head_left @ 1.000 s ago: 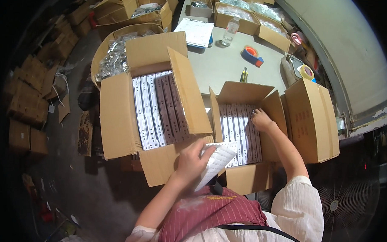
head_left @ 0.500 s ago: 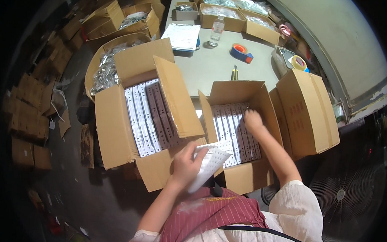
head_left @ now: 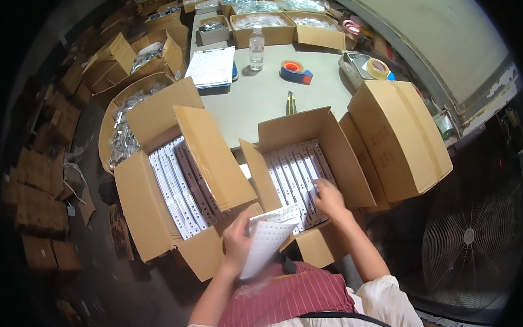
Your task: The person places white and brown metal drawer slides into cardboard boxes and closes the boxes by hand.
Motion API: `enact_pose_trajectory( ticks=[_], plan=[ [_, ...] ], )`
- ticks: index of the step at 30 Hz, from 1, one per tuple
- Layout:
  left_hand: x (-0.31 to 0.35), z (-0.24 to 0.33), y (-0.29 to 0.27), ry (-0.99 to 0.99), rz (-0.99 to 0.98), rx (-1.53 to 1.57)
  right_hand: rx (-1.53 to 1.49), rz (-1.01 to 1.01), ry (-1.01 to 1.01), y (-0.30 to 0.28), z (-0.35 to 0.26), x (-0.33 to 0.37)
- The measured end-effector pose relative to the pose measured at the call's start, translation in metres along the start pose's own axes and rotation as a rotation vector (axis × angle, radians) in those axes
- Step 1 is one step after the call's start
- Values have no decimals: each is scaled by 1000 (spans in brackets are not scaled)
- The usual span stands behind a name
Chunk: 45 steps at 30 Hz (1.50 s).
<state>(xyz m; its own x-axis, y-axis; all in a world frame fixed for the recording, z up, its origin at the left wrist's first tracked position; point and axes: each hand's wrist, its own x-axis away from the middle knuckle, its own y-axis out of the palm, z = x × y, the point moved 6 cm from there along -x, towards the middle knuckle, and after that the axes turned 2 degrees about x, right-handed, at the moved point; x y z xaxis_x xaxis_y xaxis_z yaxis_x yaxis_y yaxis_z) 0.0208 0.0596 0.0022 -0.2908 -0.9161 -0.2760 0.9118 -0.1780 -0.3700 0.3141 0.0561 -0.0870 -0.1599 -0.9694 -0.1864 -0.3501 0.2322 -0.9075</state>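
Observation:
My left hand (head_left: 236, 239) is closed around folded white sheets (head_left: 266, 245) covered in rows of small marks, perhaps stickers. It holds them in front of my body, beside the near flap of the right carton. That open carton (head_left: 294, 128) contains a row of long white bars with holes (head_left: 291, 171), standing on edge, with darker ones at the right. My right hand (head_left: 330, 201) reaches over them, fingers pinched together at the bars' tops; whatever is between the fingertips is hidden. To the left, another open carton (head_left: 142, 202) holds similar white bars (head_left: 173, 189) and dark brown bars (head_left: 202, 176).
On the grey table (head_left: 246, 96) are a utility knife (head_left: 290, 104), a tape dispenser (head_left: 296, 72), a water bottle (head_left: 257, 48) and papers (head_left: 210, 68). A closed carton (head_left: 397, 139) stands at right, near a fan (head_left: 467, 237). Boxes of bagged parts (head_left: 263, 24) line the back.
My right hand has moved nearer to me along the bars from the carton's far right part. My left hand keeps hold of the sheets. The whole view has shifted.

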Motion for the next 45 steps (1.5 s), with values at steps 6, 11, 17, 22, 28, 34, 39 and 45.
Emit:
enact_pose_trajectory(
  ticks=[6, 11, 17, 22, 28, 34, 39, 45],
  plan=[
    [-4, 6, 2, 64, 66, -30, 255, -336, 473, 26, 50, 26],
    [0, -5, 0, -46, 87, 36, -246, -333, 677, 28, 67, 26],
    [-1, 8, 1, 142, 22, -33, 26, -360, 392, 38, 77, 25],
    [2, -10, 0, 48, 16, 9, 173, -351, 346, 43, 65, 23],
    [5, -13, 2, 94, -50, -66, 206, -201, 215, 47, 72, 28],
    [-2, 7, -1, 127, -1, -70, 286, -513, 324, 67, 71, 16],
    [-5, 21, -4, 18, 100, 7, 501, -653, 202, 73, 77, 9],
    [9, -8, -3, -143, 219, -48, -484, -96, -27, 45, 79, 7]
  ],
)
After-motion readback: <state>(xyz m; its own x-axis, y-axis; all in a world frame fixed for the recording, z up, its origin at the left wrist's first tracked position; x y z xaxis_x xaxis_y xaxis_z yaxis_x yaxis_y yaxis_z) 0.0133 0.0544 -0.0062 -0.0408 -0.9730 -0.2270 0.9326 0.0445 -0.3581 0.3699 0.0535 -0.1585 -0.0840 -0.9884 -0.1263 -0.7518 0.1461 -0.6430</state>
